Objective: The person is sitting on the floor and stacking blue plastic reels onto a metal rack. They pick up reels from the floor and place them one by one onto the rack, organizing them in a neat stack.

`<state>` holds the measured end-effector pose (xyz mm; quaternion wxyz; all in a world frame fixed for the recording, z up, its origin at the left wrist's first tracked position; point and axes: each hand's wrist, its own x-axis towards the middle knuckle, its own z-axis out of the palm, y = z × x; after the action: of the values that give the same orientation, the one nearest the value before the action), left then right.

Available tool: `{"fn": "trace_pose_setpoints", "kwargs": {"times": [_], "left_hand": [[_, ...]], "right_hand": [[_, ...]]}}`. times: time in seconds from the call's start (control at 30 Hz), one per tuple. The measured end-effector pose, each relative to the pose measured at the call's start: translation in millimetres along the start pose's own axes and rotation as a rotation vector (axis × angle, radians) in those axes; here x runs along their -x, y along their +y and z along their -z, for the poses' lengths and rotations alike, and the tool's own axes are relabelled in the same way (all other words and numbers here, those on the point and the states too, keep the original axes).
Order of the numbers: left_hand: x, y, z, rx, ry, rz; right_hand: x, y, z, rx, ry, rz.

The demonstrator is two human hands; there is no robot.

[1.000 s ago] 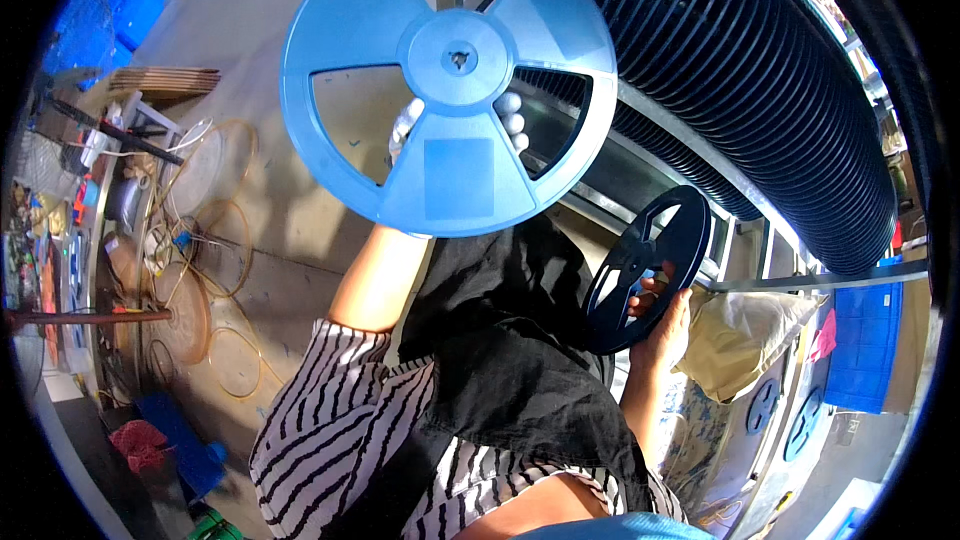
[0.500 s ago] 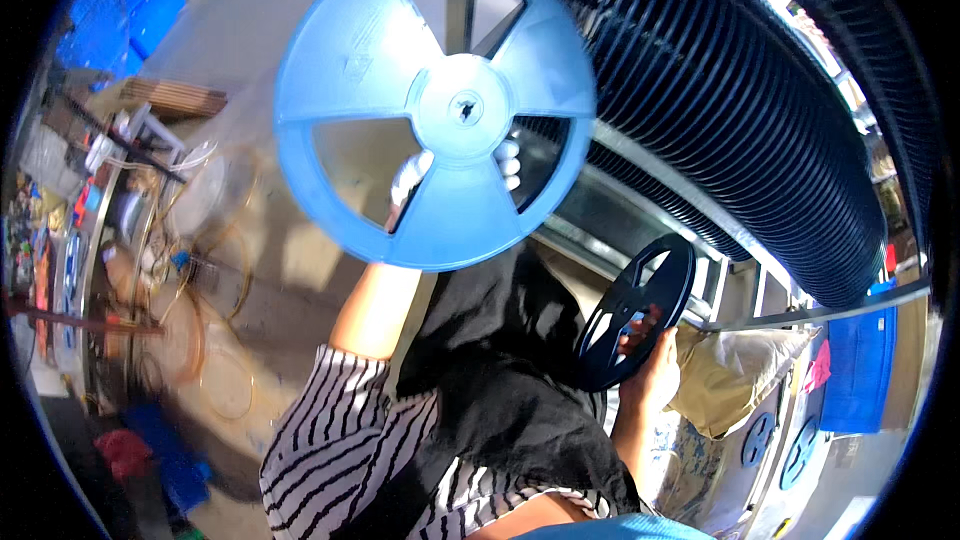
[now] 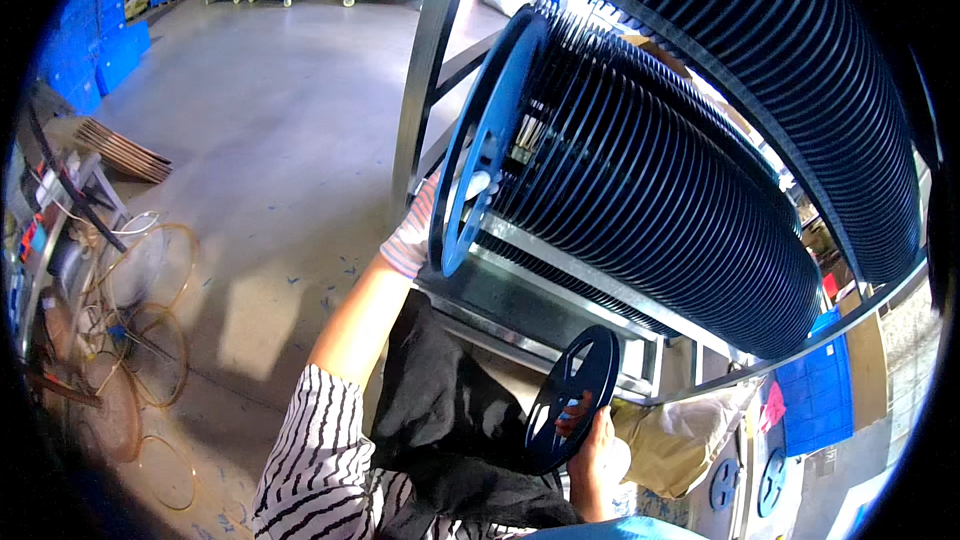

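Observation:
My left hand (image 3: pixel 410 238), in a striped, white-fingered glove, grips a large blue plastic reel (image 3: pixel 510 90) with its fingers reaching through an opening. That reel stands on edge at the left end of a long row of dark reels (image 3: pixel 670 190) on a metal rack; whether it touches the row is hard to tell. Lower down, my right hand (image 3: pixel 592 455) holds another dark reel (image 3: pixel 592 368), tilted over my black apron. Its fingers show through a cut-out in that reel, while the thumb side stays at the outer rim.
The rack's metal post (image 3: pixel 425 70) rises just beyond my left hand. An upper row of reels (image 3: pixel 840 90) curves overhead at right. A tan sack (image 3: pixel 670 450) and blue bin (image 3: pixel 815 390) stand at lower right. Thin hoops (image 3: pixel 160 360) lie at left, near stacked cardboard (image 3: pixel 125 150).
The left-hand reel has turned from facing me to edge-on and moved right, against or near the row's end. My view has shifted, showing more floor and rack. My right hand keeps its reel.

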<state>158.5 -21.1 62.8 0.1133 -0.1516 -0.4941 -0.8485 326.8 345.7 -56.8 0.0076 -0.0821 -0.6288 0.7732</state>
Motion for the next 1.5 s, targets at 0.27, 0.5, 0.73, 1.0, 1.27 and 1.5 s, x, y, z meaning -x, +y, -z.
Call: {"fn": "trace_pose_setpoints", "kwargs": {"times": [0.27,0.5,0.73,1.0,1.27,1.5], "left_hand": [[-49.4,5.6,2.8,-0.073,-0.049,-0.045],[-65.6,2.5,-3.2,-0.014,-0.022,0.072],[-54.7,-4.6,-2.5,0.036,-0.009,-0.128],[-62.3,-18.6,6.1,0.081,-0.046,-0.04],[-69.3,-0.2,2.4,0.111,-0.137,0.038],[-94.7,9.1,14.0,-0.076,-0.116,0.142]], "right_hand": [[-3.0,0.4,-14.2,0.061,0.001,-0.064],[-8.8,3.0,-24.1,0.105,-0.009,-0.089],[-6.8,6.9,-25.6,0.091,-0.052,-0.1],[-5.5,4.4,-26.3,0.118,-0.058,-0.076],[-6.2,4.3,-30.4,0.139,-0.049,-0.105],[-6.8,6.5,-41.9,0.161,-0.088,-0.129]]}}
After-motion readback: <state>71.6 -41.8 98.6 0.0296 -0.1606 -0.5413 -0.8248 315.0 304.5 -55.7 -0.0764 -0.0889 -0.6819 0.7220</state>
